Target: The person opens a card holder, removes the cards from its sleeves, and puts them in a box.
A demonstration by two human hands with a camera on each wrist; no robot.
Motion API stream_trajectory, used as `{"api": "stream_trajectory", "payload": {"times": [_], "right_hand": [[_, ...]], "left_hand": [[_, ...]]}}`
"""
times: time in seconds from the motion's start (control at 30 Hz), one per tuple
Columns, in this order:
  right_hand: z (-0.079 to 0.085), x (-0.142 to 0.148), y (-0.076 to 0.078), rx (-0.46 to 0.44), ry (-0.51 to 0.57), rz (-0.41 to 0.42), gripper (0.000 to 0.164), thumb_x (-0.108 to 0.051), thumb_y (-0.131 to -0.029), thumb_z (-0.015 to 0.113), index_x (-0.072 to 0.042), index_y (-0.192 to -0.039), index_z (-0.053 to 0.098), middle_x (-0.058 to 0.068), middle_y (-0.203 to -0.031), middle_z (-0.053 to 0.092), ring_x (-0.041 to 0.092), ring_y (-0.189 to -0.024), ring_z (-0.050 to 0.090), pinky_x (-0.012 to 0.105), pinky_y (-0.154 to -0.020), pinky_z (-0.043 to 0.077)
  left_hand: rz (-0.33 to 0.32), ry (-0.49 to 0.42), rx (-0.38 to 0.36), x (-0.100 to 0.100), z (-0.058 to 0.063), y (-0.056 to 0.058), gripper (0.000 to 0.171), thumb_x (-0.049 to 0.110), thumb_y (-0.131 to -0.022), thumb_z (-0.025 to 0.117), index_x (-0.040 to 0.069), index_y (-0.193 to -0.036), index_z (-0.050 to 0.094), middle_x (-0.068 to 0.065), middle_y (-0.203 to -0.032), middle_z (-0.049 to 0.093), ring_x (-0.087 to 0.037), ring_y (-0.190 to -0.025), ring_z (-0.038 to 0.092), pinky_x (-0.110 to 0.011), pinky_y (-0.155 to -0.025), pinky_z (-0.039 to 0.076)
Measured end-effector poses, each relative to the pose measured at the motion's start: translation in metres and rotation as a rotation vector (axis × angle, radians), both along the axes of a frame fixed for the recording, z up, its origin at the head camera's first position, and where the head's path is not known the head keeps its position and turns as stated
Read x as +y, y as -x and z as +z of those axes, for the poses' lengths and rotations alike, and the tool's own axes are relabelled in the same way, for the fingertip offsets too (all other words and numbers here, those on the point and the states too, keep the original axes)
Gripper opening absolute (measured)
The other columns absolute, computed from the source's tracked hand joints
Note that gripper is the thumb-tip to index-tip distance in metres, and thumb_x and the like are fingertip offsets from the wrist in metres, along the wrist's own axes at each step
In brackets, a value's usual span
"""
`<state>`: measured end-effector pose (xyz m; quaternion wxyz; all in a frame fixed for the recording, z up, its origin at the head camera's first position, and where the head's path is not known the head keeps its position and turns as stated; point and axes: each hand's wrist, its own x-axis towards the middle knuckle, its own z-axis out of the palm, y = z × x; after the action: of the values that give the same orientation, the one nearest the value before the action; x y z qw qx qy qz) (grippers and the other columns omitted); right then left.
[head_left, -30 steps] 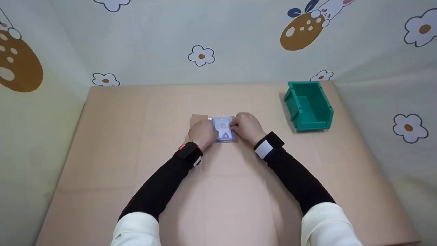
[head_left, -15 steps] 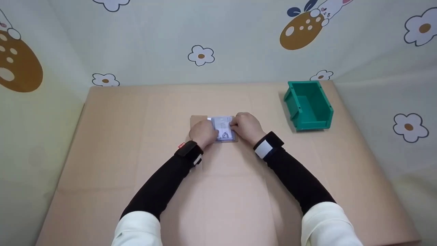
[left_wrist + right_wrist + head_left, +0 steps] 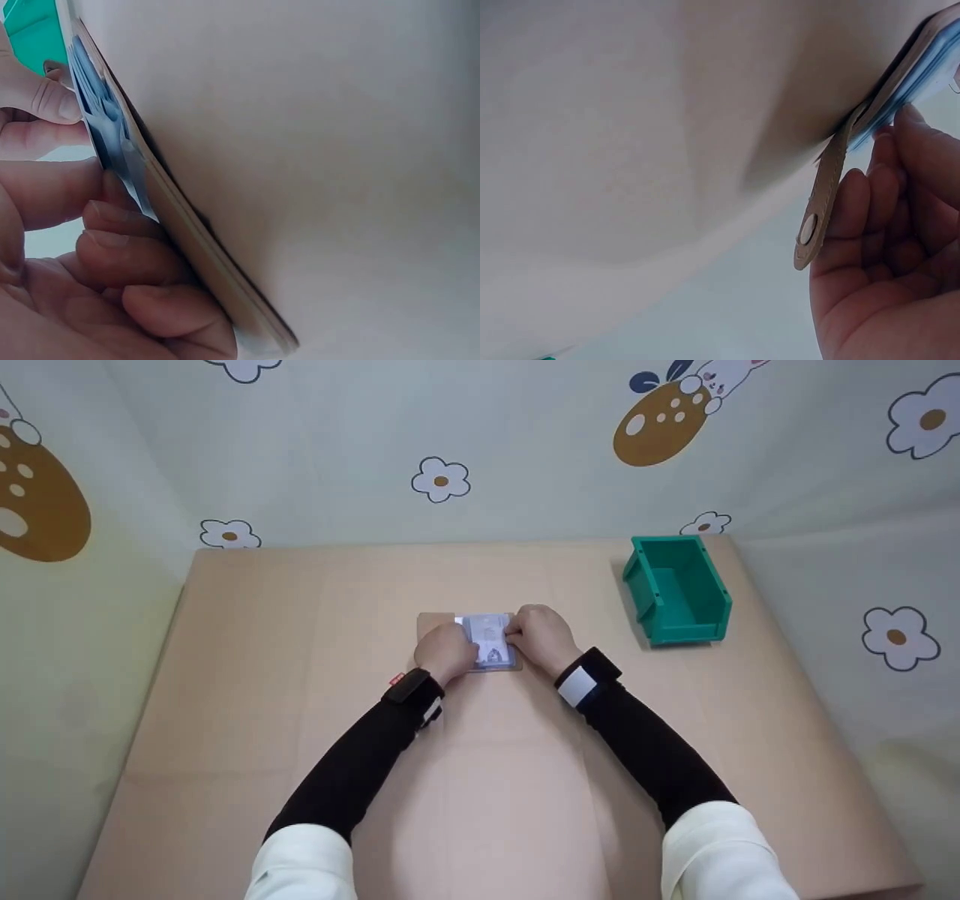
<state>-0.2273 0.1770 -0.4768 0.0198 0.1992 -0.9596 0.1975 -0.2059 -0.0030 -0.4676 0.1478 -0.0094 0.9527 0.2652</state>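
A brown card holder (image 3: 433,622) lies spread on the table, its bluish clear sleeves (image 3: 491,631) on the right side with a printed grey-white paper showing. My left hand (image 3: 444,651) holds it at the left of the sleeves; in the left wrist view its thumb touches the sleeve edge and its curled fingers lie along the brown cover (image 3: 202,255). My right hand (image 3: 544,639) pinches the sleeves' right edge between thumb and finger. A strap with a round snap (image 3: 825,187) sticks out beside the right fingers in the right wrist view. My left hand hides part of the cover.
A green plastic bin (image 3: 679,592) stands at the table's back right, right of my right hand. Brown paper-like covering (image 3: 517,795) lies over the table. Behind and at both sides hang pale curtains (image 3: 337,450) with flower prints.
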Motion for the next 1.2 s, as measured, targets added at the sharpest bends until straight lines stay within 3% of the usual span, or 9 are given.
{"api": "stream_trajectory", "payload": {"times": [0.5, 0.63, 0.83, 1.2], "right_hand": [[-0.003, 0.0, 0.001, -0.015, 0.006, -0.002, 0.01, -0.011, -0.084, 0.078, -0.007, -0.093, 0.079, 0.009, -0.084, 0.067, 0.027, -0.081, 0.063, 0.04, -0.077, 0.049], [-0.002, 0.0, 0.001, -0.017, 0.003, -0.005, 0.011, -0.011, -0.084, 0.078, -0.006, -0.094, 0.079, 0.009, -0.085, 0.068, 0.027, -0.082, 0.064, 0.039, -0.078, 0.05], [-0.002, 0.0, 0.001, -0.002, -0.005, -0.001, 0.011, -0.011, -0.084, 0.078, -0.006, -0.094, 0.079, 0.009, -0.084, 0.068, 0.027, -0.082, 0.064, 0.04, -0.078, 0.05], [0.0, -0.001, 0.001, 0.002, -0.009, 0.004, 0.01, -0.011, -0.084, 0.078, -0.007, -0.092, 0.08, 0.008, -0.082, 0.067, 0.027, -0.08, 0.063, 0.04, -0.075, 0.05]], "left_hand": [[-0.005, -0.048, 0.005, -0.01, 0.001, -0.001, 0.024, 0.024, -0.092, 0.062, 0.002, -0.098, 0.069, -0.011, -0.098, 0.067, -0.024, -0.079, 0.059, -0.037, -0.069, 0.047], [-0.004, -0.079, -0.009, -0.017, 0.004, -0.003, 0.02, 0.024, -0.092, 0.061, 0.006, -0.085, 0.066, -0.009, -0.088, 0.064, -0.023, -0.072, 0.057, -0.034, -0.063, 0.043], [-0.011, -0.134, -0.023, -0.029, 0.006, -0.003, 0.035, 0.023, -0.092, 0.059, 0.015, -0.061, 0.045, 0.0, -0.064, 0.047, -0.018, -0.059, 0.047, -0.029, -0.056, 0.035], [-0.035, -0.196, -0.01, -0.043, 0.012, -0.002, 0.033, 0.02, -0.09, 0.059, 0.014, -0.061, 0.046, -0.001, -0.067, 0.052, -0.018, -0.061, 0.047, -0.029, -0.06, 0.037]]}}
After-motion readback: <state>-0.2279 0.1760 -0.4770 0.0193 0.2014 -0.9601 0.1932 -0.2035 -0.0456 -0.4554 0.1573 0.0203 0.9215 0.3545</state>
